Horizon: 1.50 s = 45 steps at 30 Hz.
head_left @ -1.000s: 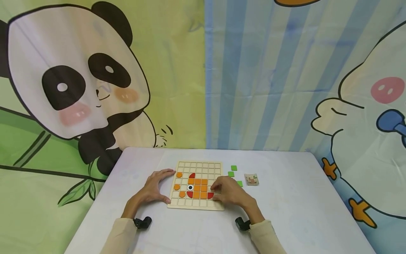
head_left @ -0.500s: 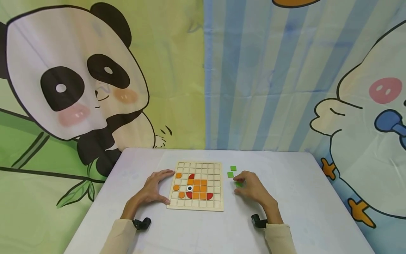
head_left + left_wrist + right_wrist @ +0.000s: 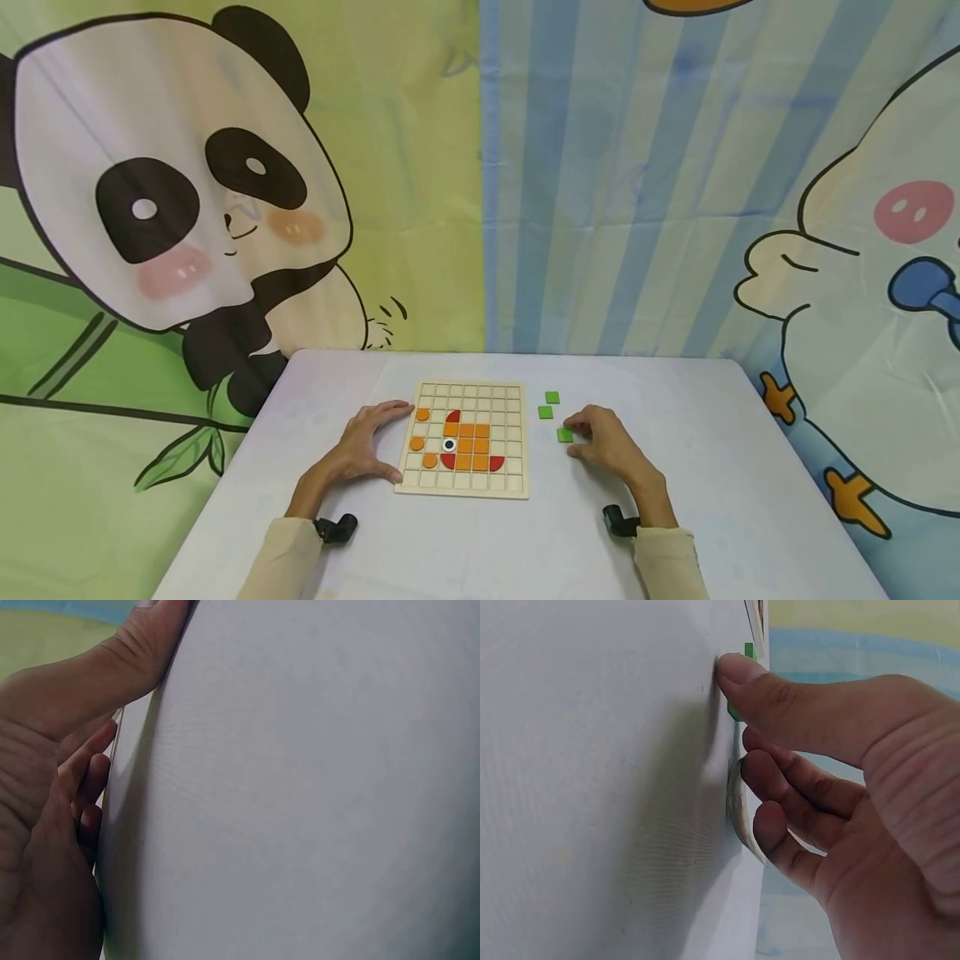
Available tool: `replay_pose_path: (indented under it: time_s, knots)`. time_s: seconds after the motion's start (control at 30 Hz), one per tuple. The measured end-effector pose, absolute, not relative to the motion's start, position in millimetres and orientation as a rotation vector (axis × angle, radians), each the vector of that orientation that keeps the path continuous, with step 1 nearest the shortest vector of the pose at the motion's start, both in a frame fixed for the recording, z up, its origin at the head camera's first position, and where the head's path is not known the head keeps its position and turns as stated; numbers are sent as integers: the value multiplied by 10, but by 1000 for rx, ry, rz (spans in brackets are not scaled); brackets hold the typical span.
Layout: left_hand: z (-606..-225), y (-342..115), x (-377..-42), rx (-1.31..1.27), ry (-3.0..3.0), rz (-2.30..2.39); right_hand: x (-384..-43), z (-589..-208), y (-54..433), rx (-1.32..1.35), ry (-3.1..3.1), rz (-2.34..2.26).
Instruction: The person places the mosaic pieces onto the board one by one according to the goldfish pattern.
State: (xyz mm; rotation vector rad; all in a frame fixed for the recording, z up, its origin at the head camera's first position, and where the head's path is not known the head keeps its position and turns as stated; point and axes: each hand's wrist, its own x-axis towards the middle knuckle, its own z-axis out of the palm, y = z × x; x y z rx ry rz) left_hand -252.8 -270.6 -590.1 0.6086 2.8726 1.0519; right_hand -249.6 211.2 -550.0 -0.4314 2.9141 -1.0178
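A pale gridded wooden board (image 3: 514, 414) lies on the table. On it, orange square tiles (image 3: 467, 446), red quarter-round pieces (image 3: 497, 463) and a black-and-white eye piece (image 3: 448, 445) form a fish-like shape. My left hand (image 3: 358, 446) spans the board's left edge, thumb at the near corner and fingers higher up, relaxed. Right of the board, my right hand (image 3: 611, 446) is at the nearest green square tile (image 3: 565, 435), index finger and thumb parted at its right side. In the right wrist view the thumb (image 3: 742, 671) overlaps that tile, and the other fingers curl loosely.
Two more green tiles (image 3: 549, 405) lie just beyond. Orange round pieces (image 3: 417, 444) sit along the board's left side. A small patterned card (image 3: 739, 806) shows behind the right fingers and is hidden in the head view. A printed curtain (image 3: 600, 208) stands behind the table (image 3: 480, 550).
My right hand has left the board's right side and moved right to the nearest green tile, covering the card. My left hand stays at the board's edge.
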Motion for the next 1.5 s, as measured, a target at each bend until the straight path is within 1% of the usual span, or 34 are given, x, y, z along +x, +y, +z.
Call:
replay_pose_path:
  time_s: [0.33,0.5,0.67,0.83,1.2,1.5]
  knots:
    - [-5907,-2697,-2523,600,2868,1046,-2521,-5526,2123,-496,2903,-1007]
    - [-5910,-2709,-2516,606,2876,1042,-2559,-5529,2097,-630,2903,-1022]
    - [-5926,-2718,-2494,632,2888,1049,-2602,-5490,1940,-779,2918,-1087]
    - [-5934,-2717,-2489,629,2885,1051,-2702,-5465,1746,-864,2898,-1101]
    - [-5937,-2715,-2543,608,2878,1037,-2941,-5561,1483,-843,2873,-1067]
    - [-5918,-2713,-2525,614,2887,1030,-2953,-5567,1410,-790,2850,-1088]
